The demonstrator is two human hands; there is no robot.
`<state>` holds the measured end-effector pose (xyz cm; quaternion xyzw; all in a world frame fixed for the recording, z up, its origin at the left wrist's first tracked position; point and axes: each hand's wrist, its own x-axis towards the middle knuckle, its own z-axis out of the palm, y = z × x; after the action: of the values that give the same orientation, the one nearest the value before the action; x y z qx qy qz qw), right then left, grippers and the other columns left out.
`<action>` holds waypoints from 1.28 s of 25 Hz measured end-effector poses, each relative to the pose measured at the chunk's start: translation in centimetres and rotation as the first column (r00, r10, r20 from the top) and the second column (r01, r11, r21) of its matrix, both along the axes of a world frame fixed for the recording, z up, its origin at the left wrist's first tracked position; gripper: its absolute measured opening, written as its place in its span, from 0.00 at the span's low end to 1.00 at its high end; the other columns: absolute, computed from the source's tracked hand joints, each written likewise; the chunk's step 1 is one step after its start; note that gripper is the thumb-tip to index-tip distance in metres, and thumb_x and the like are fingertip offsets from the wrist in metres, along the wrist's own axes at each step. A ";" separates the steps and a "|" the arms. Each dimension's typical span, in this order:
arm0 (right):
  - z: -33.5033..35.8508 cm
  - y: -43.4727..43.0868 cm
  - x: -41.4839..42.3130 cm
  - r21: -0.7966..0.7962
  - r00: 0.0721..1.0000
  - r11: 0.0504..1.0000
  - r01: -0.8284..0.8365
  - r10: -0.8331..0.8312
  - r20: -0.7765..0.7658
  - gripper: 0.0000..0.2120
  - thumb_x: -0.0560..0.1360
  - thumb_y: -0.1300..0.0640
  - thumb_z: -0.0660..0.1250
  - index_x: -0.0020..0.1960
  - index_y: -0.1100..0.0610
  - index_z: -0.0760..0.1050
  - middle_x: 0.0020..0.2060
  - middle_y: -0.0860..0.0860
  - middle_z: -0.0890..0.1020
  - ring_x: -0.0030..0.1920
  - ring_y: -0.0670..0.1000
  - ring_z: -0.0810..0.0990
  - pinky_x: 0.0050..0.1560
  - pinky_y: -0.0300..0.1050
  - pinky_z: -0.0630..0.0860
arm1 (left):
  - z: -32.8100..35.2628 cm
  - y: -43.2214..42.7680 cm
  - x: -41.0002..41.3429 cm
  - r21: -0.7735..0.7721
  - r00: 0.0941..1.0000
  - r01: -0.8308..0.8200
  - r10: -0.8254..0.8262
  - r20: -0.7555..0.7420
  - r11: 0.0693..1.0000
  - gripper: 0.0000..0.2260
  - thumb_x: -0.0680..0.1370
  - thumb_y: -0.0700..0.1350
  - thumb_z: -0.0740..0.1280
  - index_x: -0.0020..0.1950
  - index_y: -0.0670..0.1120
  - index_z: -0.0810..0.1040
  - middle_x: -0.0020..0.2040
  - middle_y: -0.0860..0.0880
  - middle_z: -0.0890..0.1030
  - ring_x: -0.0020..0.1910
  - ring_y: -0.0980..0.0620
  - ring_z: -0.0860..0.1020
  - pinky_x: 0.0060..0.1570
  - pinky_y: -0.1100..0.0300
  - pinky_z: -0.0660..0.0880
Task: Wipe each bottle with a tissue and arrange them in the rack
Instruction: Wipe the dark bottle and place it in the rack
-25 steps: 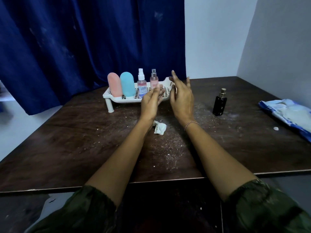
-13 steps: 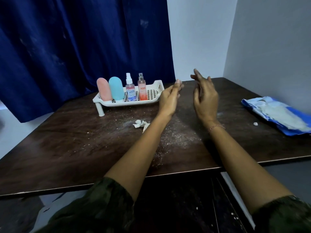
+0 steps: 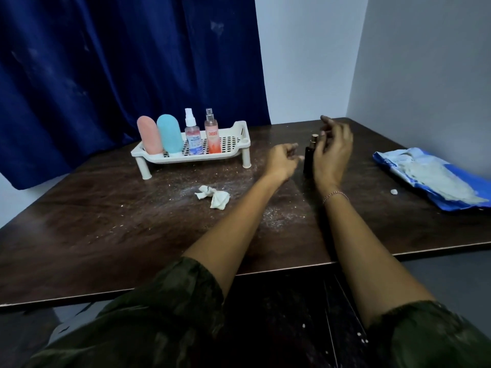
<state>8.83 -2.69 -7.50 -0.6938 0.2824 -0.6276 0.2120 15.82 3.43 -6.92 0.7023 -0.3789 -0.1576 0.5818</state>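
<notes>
bench (image 3: 106, 221): dark wood-grain top, speckled with pale dust and crumbs, set into a corner of pale walls; blue curtain (image 3: 119, 75) behind its far left side.

rack (image 3: 240, 128): white, perforated floor, short legs, standing at the far left-centre of the bench. it holds four upright items in a row at its left end: pink bottle (image 3: 149, 134), blue bottle (image 3: 170, 132), clear spray bottle (image 3: 192, 136), orange spray bottle (image 3: 211, 136). its right end is unoccupied.

black bottle (image 3: 308, 160): small, dark, gold cap, upright on the bench to the right of the rack and well apart from it. it stands between the two hands.

left hand (image 3: 283, 160): just left of the black bottle, fingers loosely curled, holding nothing; fingertips close to the bottle's side, contact cannot be told.

right hand (image 3: 332, 150): just right of the black bottle and partly overlapping it, fingers relaxed and slightly spread, raised about the level of the cap; not closed around the bottle, and whether it touches cannot be told. thin bracelet (image 3: 335, 195) at the wrist.

tissue (image 3: 214, 196): white, crumpled, lying on the bench in front of the rack, left of the left forearm, apart from both hands.

tissue pack (image 3: 430, 179): blue and white, flat at the right edge of the bench, well apart from the hands; a small white scrap (image 3: 393, 192) lies beside it.

sleeves (image 3: 159, 314): dark green, pushed up both forearms.
</notes>
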 end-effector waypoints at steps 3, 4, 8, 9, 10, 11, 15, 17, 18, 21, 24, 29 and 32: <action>-0.3 -0.3 0.2 0.049 0.997 0.998 0.043 -0.039 -0.066 0.12 0.77 0.63 0.60 0.60 0.57 0.75 0.54 0.56 0.75 0.56 0.54 0.71 0.54 0.40 0.67 | 0.1 -1.3 -0.1 0.103 0.995 -0.026 0.016 0.102 0.994 0.20 0.73 0.35 0.70 0.64 0.34 0.73 0.61 0.40 0.78 0.58 0.50 0.77 0.46 0.72 0.69; -0.4 -0.4 0.3 0.067 0.996 0.996 0.051 -0.045 -0.080 0.11 0.77 0.62 0.61 0.58 0.57 0.76 0.55 0.56 0.75 0.56 0.54 0.71 0.55 0.42 0.69 | 0.2 -1.6 -0.3 0.107 0.993 -0.046 0.033 0.116 0.993 0.17 0.72 0.35 0.70 0.61 0.35 0.75 0.59 0.40 0.80 0.54 0.50 0.78 0.43 0.72 0.70; -0.6 -0.9 0.5 0.161 0.993 0.987 0.020 -0.001 -0.119 0.08 0.75 0.59 0.65 0.54 0.56 0.78 0.53 0.54 0.75 0.55 0.53 0.74 0.57 0.47 0.74 | 0.3 -2.1 -0.7 0.136 0.970 -0.131 0.098 0.224 0.982 0.03 0.73 0.39 0.69 0.45 0.43 0.81 0.42 0.46 0.82 0.42 0.54 0.76 0.39 0.62 0.70; -0.7 -1.0 0.6 0.167 0.994 0.986 -0.002 0.020 -0.104 0.08 0.75 0.60 0.66 0.53 0.55 0.78 0.52 0.54 0.75 0.53 0.53 0.76 0.55 0.50 0.75 | 0.2 -2.2 -0.7 0.136 0.966 -0.145 0.110 0.233 0.980 0.02 0.74 0.40 0.69 0.44 0.44 0.80 0.39 0.48 0.80 0.41 0.54 0.76 0.40 0.61 0.71; -0.7 -1.0 0.6 0.164 0.996 0.986 -0.020 0.034 -0.083 0.08 0.74 0.61 0.67 0.52 0.55 0.78 0.51 0.54 0.76 0.51 0.54 0.77 0.53 0.52 0.76 | 0.2 -2.2 -0.8 0.131 0.966 -0.153 0.121 0.229 0.979 0.02 0.74 0.41 0.69 0.43 0.44 0.80 0.38 0.49 0.79 0.41 0.53 0.76 0.41 0.61 0.71; -0.8 -1.0 0.7 0.159 0.997 0.987 -0.031 0.042 -0.067 0.08 0.74 0.62 0.67 0.52 0.55 0.79 0.50 0.54 0.76 0.50 0.54 0.78 0.52 0.53 0.77 | 0.1 -2.2 -0.7 0.119 0.967 -0.152 0.123 0.223 0.981 0.02 0.74 0.41 0.69 0.43 0.44 0.80 0.37 0.49 0.78 0.40 0.53 0.76 0.40 0.61 0.72; -0.8 -0.8 0.6 0.152 0.995 0.984 -0.093 0.096 -0.010 0.08 0.73 0.62 0.68 0.51 0.56 0.80 0.48 0.54 0.78 0.47 0.52 0.79 0.51 0.48 0.78 | 0.7 -1.4 -0.5 0.161 0.941 -0.148 0.089 0.326 0.976 0.08 0.75 0.41 0.67 0.36 0.48 0.74 0.36 0.48 0.78 0.40 0.51 0.76 0.41 0.60 0.72; -0.8 -0.7 0.6 0.160 0.980 0.967 -0.197 0.199 0.003 0.08 0.74 0.63 0.67 0.52 0.56 0.80 0.48 0.53 0.79 0.46 0.50 0.79 0.50 0.42 0.78 | 1.0 -0.3 0.1 0.205 0.909 -0.155 0.059 0.412 0.966 0.09 0.74 0.40 0.68 0.34 0.48 0.73 0.39 0.46 0.79 0.41 0.49 0.77 0.45 0.57 0.73; -0.8 -0.5 0.6 0.154 0.967 0.956 -0.249 0.254 -0.013 0.09 0.74 0.63 0.66 0.53 0.56 0.80 0.48 0.52 0.80 0.47 0.49 0.79 0.50 0.40 0.77 | 1.2 0.4 0.7 0.222 0.900 -0.157 0.047 0.434 0.962 0.06 0.73 0.40 0.69 0.36 0.46 0.76 0.40 0.45 0.80 0.42 0.48 0.78 0.46 0.56 0.74; -0.7 0.4 1.0 0.119 0.901 0.906 -0.407 0.419 -0.111 0.13 0.74 0.65 0.66 0.57 0.57 0.79 0.49 0.52 0.81 0.47 0.45 0.79 0.50 0.34 0.76 | 1.4 3.2 2.8 0.241 0.880 -0.148 0.017 0.474 0.959 0.10 0.73 0.42 0.71 0.53 0.41 0.80 0.48 0.45 0.83 0.46 0.51 0.79 0.49 0.59 0.75; -0.4 1.9 1.0 0.047 0.837 0.861 -0.507 0.505 -0.210 0.16 0.74 0.65 0.67 0.61 0.55 0.76 0.49 0.51 0.80 0.48 0.44 0.78 0.51 0.29 0.73 | 1.8 6.0 3.9 0.219 0.878 -0.117 -0.002 0.479 0.969 0.13 0.74 0.40 0.70 0.58 0.41 0.78 0.51 0.46 0.82 0.47 0.54 0.78 0.47 0.65 0.71; -0.6 3.9 2.1 0.043 0.760 0.795 -0.605 0.593 -0.265 0.23 0.73 0.66 0.68 0.66 0.52 0.72 0.54 0.50 0.79 0.55 0.44 0.77 0.59 0.38 0.74 | 2.5 9.4 5.2 0.192 0.893 -0.087 -0.009 0.450 0.978 0.15 0.74 0.38 0.70 0.60 0.41 0.77 0.53 0.45 0.82 0.52 0.52 0.79 0.51 0.65 0.72; 0.4 5.8 3.6 0.053 0.714 0.758 -0.651 0.634 -0.296 0.26 0.72 0.69 0.67 0.67 0.52 0.70 0.55 0.50 0.78 0.56 0.43 0.76 0.60 0.35 0.72 | 2.9 11.3 6.8 0.139 0.922 -0.123 0.061 0.381 0.983 0.18 0.74 0.38 0.70 0.63 0.42 0.75 0.55 0.46 0.81 0.48 0.56 0.77 0.52 0.66 0.71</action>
<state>12.48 3.08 -7.11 -0.8399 0.0351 -0.4110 0.3527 22.62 14.76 -3.97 0.7810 -0.4356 -0.0228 0.4469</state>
